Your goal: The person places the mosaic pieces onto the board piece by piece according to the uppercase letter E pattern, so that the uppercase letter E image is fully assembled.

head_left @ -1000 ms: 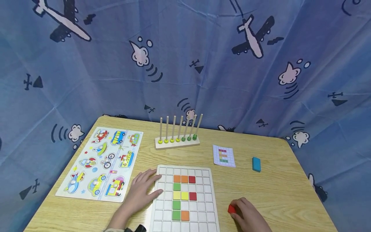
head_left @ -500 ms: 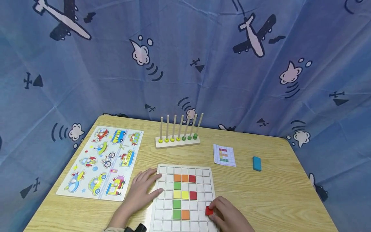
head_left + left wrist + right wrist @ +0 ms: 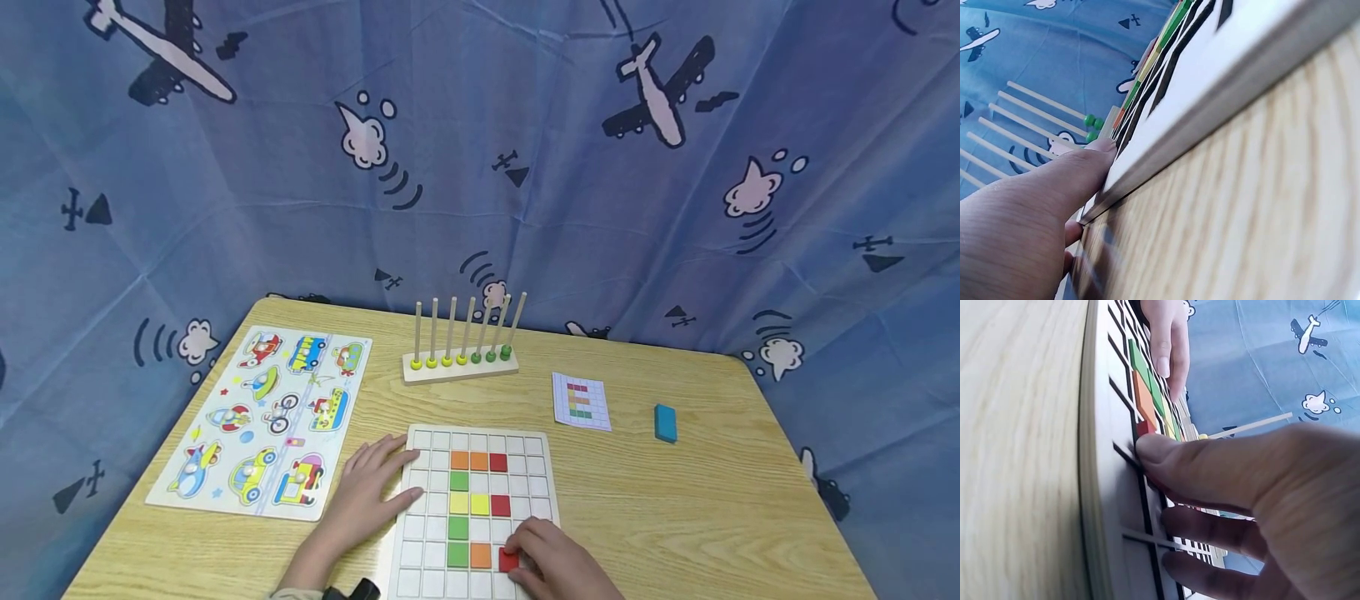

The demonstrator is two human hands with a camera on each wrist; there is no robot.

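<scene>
A white grid board (image 3: 412, 553) with coloured square tiles lies at the front of the table. My right hand (image 3: 561, 560) pinches a red tile (image 3: 507, 561) over the board, just right of an orange tile (image 3: 481, 556) in a lower row. In the right wrist view the thumb (image 3: 1160, 450) covers most of that red tile. On the board's left edge rests my left hand (image 3: 365, 502), its fingers extended; the left wrist view has the thumb (image 3: 1085, 169) against the rim. Green, yellow, orange and dark red tiles sit in the cells above.
A picture puzzle board (image 3: 232, 454) lies at the left. Behind the grid board stands a peg rack (image 3: 459, 374) with yellow and green beads. To the right are a printed pattern card (image 3: 592, 387) and a blue block (image 3: 665, 423). A blue curtain (image 3: 315, 242) hangs behind the table.
My right hand has carried the red tile leftward from the table right of the board to a cell beside the orange tile. The left hand has stayed in place.
</scene>
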